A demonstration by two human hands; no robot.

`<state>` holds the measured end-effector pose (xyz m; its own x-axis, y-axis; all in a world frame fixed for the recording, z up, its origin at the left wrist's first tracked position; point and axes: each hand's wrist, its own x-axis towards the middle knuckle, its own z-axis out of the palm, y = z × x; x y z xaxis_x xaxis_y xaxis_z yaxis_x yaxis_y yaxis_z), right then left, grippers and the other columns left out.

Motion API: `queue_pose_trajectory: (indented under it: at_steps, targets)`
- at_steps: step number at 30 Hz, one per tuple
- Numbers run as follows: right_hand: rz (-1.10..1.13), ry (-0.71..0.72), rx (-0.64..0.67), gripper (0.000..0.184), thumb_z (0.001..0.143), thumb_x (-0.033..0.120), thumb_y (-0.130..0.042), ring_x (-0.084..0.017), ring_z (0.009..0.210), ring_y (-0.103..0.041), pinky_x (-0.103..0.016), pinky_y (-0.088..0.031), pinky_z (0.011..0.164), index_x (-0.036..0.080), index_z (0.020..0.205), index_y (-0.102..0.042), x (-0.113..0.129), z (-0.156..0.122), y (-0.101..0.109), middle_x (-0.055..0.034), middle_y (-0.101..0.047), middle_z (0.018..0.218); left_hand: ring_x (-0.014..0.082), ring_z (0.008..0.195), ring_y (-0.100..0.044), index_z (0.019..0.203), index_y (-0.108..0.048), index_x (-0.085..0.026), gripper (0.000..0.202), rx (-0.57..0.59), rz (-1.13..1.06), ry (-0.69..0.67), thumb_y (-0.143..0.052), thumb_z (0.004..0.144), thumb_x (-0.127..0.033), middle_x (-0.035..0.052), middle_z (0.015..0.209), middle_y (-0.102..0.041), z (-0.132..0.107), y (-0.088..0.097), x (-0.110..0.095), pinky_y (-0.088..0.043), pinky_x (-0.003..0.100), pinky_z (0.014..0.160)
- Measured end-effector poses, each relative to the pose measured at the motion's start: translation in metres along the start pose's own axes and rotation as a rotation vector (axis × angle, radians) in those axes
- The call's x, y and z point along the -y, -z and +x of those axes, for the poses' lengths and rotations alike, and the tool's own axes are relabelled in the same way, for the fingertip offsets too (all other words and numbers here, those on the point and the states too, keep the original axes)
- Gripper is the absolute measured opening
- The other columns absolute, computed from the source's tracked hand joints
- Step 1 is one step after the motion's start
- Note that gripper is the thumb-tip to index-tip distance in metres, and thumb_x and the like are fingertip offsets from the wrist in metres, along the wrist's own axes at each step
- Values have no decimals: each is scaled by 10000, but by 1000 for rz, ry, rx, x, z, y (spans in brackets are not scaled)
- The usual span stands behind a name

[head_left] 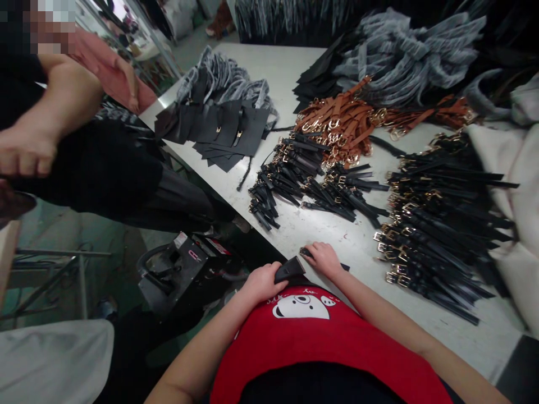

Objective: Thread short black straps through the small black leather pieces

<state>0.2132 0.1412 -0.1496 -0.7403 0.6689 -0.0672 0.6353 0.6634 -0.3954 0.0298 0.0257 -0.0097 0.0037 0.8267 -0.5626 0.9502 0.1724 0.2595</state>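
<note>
Near the table's front edge, my left hand [265, 280] is wrapped round a black handheld tool [290, 270] with a wide flat end and a pale straight edge, shaped like a hair clipper. That end points toward my right hand [324, 258], which rests at the table edge with its fingers closed on a short black strap [306, 252]. Most of the strap is hidden under the hand; a dark end shows by the wrist. The tool and strap are close but apart. Beyond my hands lie piles of short black buckled straps [332, 196].
A large heap of black straps [446, 224] covers the right of the white table [286, 62]. Brown straps [341, 123], black leather panels [231, 129] and wrapped grey handles [412, 56] lie farther back. At left stands another person [63, 106], beside a black machine [189, 269].
</note>
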Motion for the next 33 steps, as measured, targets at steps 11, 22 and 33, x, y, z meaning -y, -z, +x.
queue_pose_trajectory:
  at_steps: [11, 22, 33]
  targets:
    - [140, -178, -148, 285, 869, 337, -363, -173, 851, -487, -277, -323, 746, 186, 1000, -566, 7, -8, -5, -74, -561, 938, 198, 857, -582, 1035, -492, -236, 372, 3, 3, 21, -494, 752, -477, 46, 934, -607, -7, -1, 1, -438, 277, 708]
    - [29, -354, -184, 315, 800, 469, -431, -181, 740, -463, -301, -272, 651, 198, 749, -582, 18, 4, -13, -50, -545, 760, 199, 827, -591, 997, -493, -233, 352, 7, 18, 27, -490, 750, -483, 42, 910, -613, -6, -2, -1, -440, 272, 679]
    - [186, -317, -248, 310, 826, 421, -410, -196, 822, -474, -308, -299, 709, 184, 928, -581, 9, -9, -9, -72, -568, 882, 221, 764, -600, 1022, -494, -229, 461, -29, 132, -38, -407, 752, -592, 62, 877, -621, 10, 1, -3, -444, 291, 621]
